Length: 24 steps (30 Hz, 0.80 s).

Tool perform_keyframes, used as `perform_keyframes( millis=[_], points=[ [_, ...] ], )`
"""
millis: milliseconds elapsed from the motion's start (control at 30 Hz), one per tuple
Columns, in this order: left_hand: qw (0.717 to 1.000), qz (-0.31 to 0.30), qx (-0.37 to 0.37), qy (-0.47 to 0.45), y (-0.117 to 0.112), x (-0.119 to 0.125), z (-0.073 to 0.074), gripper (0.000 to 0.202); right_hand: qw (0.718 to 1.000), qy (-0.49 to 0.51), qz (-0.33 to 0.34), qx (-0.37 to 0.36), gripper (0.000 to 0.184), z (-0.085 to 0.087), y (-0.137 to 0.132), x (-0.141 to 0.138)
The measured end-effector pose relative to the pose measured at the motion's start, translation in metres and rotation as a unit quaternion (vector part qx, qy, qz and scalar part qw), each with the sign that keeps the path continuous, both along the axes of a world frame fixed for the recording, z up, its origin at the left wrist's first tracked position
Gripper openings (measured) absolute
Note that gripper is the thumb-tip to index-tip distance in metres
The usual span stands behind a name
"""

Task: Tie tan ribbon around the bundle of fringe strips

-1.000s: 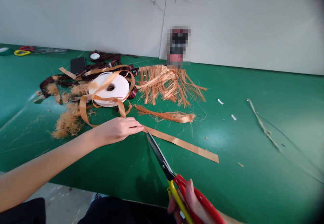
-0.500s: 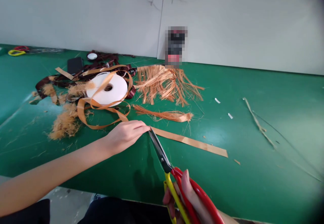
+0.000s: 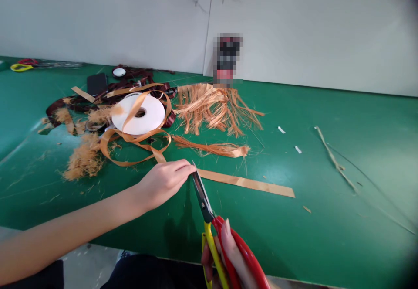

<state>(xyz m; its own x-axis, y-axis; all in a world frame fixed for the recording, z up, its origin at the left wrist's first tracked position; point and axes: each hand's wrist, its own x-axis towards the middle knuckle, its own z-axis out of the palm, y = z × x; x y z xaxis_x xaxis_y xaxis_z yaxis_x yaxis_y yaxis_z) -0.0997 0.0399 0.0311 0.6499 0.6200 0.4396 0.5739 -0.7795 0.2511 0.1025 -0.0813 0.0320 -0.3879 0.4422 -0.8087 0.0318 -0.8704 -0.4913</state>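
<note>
My left hand [image 3: 168, 182] is closed, its fingertips pinching a tan ribbon [image 3: 246, 183]. The ribbon's flat end stretches right across the green table, while its other side loops back left around a white spool [image 3: 146, 117]. My right hand [image 3: 230, 249] grips scissors [image 3: 210, 221] with one red and one yellow handle. The blades point up and away, tips right at my left fingertips, touching or very close to the ribbon. Whether the blades have cut through cannot be made out. Just beyond lies a frayed tan ribbon bundle [image 3: 225, 150].
Fringed tan ribbon [image 3: 209, 106] lies behind, near the wall. On the left are a tangle of frayed threads [image 3: 84, 158], dark brown ribbon [image 3: 55, 110], a black phone-like slab [image 3: 97, 84] and other scissors [image 3: 24, 66]. A knotted cord [image 3: 336, 160] lies on the right.
My right hand and the scissors have shifted slightly left, with the blades now more nearly closed. My left hand has moved a little down and right; the ribbon's free end sits slightly higher.
</note>
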Motion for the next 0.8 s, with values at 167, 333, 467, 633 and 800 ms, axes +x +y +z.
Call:
perform_keyframes(
  millis=[167,333,467,633,800],
  points=[
    [1.0,-0.008,-0.001,0.007,0.002,-0.002,0.001,0.021,1.0,-0.011,-0.001,-0.02,0.081,-0.001,0.0,0.001],
    [1.0,-0.027,0.006,0.015,0.0,-0.003,0.002,0.023,1.0,-0.006,0.007,0.029,0.073,0.004,0.001,-0.005],
    [0.999,-0.028,0.007,0.018,-0.001,-0.004,0.001,0.025,0.997,0.003,-0.014,0.077,0.067,0.001,0.0,-0.008],
    [0.999,-0.028,0.018,0.033,-0.003,-0.003,-0.001,0.024,0.998,0.004,0.023,0.065,0.065,-0.001,-0.001,-0.002],
    [0.996,-0.019,0.055,0.063,0.002,-0.003,0.008,0.028,0.99,0.031,0.074,0.114,0.066,0.002,0.006,0.002]
  ],
)
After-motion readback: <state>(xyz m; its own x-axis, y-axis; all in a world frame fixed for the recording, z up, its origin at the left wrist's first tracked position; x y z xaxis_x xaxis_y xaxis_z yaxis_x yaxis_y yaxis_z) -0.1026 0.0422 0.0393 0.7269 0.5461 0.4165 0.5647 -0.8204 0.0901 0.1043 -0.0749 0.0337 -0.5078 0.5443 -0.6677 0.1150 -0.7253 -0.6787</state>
